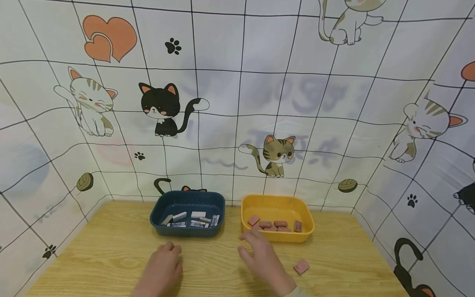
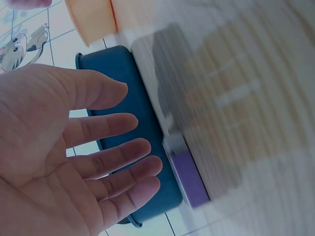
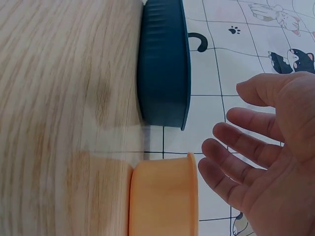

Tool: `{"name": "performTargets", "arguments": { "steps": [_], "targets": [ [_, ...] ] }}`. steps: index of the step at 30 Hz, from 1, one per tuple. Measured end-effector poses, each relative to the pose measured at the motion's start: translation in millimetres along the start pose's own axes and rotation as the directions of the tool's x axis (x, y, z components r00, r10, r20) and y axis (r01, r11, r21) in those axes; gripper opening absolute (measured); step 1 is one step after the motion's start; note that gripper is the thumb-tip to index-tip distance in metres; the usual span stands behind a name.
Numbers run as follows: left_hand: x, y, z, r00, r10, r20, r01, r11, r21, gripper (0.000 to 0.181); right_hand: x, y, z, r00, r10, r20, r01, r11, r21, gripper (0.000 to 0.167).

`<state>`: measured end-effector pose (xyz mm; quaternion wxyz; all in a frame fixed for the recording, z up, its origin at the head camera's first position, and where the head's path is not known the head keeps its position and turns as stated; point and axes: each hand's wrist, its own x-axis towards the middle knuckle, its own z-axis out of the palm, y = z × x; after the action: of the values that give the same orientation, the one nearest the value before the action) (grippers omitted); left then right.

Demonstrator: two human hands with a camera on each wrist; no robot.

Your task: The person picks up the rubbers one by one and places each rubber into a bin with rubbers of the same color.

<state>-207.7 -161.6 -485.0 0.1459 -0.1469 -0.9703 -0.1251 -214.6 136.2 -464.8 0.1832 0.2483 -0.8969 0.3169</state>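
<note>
My left hand (image 1: 163, 266) is over the table in front of the dark blue bin (image 2: 120, 61). In the left wrist view its fingers are loosely bent, with nothing in the palm. A purple block with a greyish end (image 2: 189, 179) shows beyond the fingertips, by the bin's side; its kind is unclear. My right hand (image 1: 263, 258) is just in front of the yellow bin (image 1: 306, 231), fingers spread and slightly bent, holding nothing. Several pink eraser-like blocks (image 1: 281, 223) lie in that bin. One more pink block (image 1: 301, 267) rests on the table, right of my right hand.
In the blue bin lie several white blocks (image 1: 198, 214), some with printed sleeves, like erasers. Both bins stand side by side at the back of the wood-grain table (image 1: 208, 272). Behind it hangs a white sheet (image 1: 219, 90) with grid lines and cartoon cats.
</note>
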Motion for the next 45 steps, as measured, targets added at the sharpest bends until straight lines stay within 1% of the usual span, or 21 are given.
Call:
{"name": "performTargets", "arguments": {
  "steps": [2, 8, 10, 12, 14, 17, 22, 26, 28, 32, 35, 38, 40, 41, 43, 45],
  "targets": [
    [-1.7, -4.9, -0.6, 1.000, -0.005, 0.010, 0.005, 1.000, 0.014, 0.010, -0.1, -2, 1, 1.000, -0.019, -0.003, 0.019, 1.000, 0.006, 0.015],
    [-8.2, -16.7, -0.5, 1.000, -0.001, 0.027, 0.000, 0.999, 0.036, 0.011, 0.1, -7, 4, 0.999, -0.046, 0.006, 0.046, 0.999, 0.004, 0.014],
    [-9.5, -20.0, -1.3, 0.999, -0.009, 0.050, 0.007, 0.999, 0.038, 0.011, 0.1, -8, 5, 0.997, -0.072, -0.007, 0.072, 0.997, 0.001, 0.016],
    [-10.3, -23.2, -2.5, 0.996, -0.026, 0.088, 0.023, 0.999, 0.042, 0.013, 0.0, -9, 6, 0.996, -0.087, -0.018, 0.087, 0.996, 0.001, 0.016],
    [-10.6, -26.0, -3.7, 0.990, -0.048, 0.130, 0.043, 0.998, 0.042, 0.015, -0.2, -9, 7, 0.996, -0.090, -0.023, 0.090, 0.996, 0.001, 0.017],
    [-11.2, -29.8, -5.8, 0.982, -0.068, 0.174, 0.064, 0.997, 0.032, 0.015, -0.3, -9, 7, 0.996, -0.083, -0.016, 0.083, 0.997, -0.007, 0.016],
    [-12.0, -34.6, -8.4, 0.974, -0.085, 0.208, 0.087, 0.996, 0.000, 0.010, -0.6, -8, 9, 0.998, -0.065, 0.015, 0.065, 0.998, -0.011, 0.016],
    [-12.4, -36.4, -9.1, 0.977, -0.080, 0.198, 0.086, 0.996, -0.022, 0.008, 0.2, -7, 10, 0.998, -0.047, 0.053, 0.047, 0.999, 0.002, 0.015],
    [-12.7, -37.2, -9.1, 0.979, -0.077, 0.190, 0.082, 0.996, -0.020, 0.010, 1.1, -7, 12, 0.996, -0.038, 0.077, 0.038, 0.999, 0.007, 0.015],
    [-12.6, -39.1, -9.9, 0.978, -0.071, 0.198, 0.074, 0.997, -0.007, 0.013, 2.6, -7, 15, 0.993, -0.013, 0.116, 0.011, 1.000, 0.014, 0.014],
    [-11.2, -40.5, -11.0, 0.972, -0.073, 0.222, 0.076, 0.997, -0.003, 0.012, 3.0, -8, 17, 0.992, -0.014, 0.122, 0.013, 1.000, 0.010, 0.014],
    [-8.9, -41.2, -13.3, 0.971, -0.074, 0.227, 0.076, 0.997, -0.002, 0.010, 2.8, -9, 20, 0.993, -0.031, 0.116, 0.031, 1.000, 0.000, 0.014],
    [-6.4, -41.2, -15.7, 0.977, -0.058, 0.206, 0.058, 0.998, 0.007, 0.009, 3.0, -10, 21, 0.993, -0.037, 0.114, 0.038, 0.999, -0.005, 0.015],
    [-5.1, -41.2, -17.0, 0.981, -0.045, 0.186, 0.044, 0.999, 0.012, 0.010, 3.2, -10, 21, 0.993, -0.037, 0.116, 0.038, 0.999, -0.009, 0.015],
    [-1.9, -41.0, -19.6, 0.991, -0.005, 0.131, -0.001, 0.999, 0.042, 0.012, 4.2, -11, 22, 0.991, -0.028, 0.128, 0.030, 0.999, -0.012, 0.016],
    [1.9, -40.6, -22.8, 0.996, 0.043, 0.073, -0.049, 0.996, 0.080, 0.015, 5.5, -11, 23, 0.989, -0.019, 0.144, 0.021, 1.000, -0.015, 0.016]
  ]
}}
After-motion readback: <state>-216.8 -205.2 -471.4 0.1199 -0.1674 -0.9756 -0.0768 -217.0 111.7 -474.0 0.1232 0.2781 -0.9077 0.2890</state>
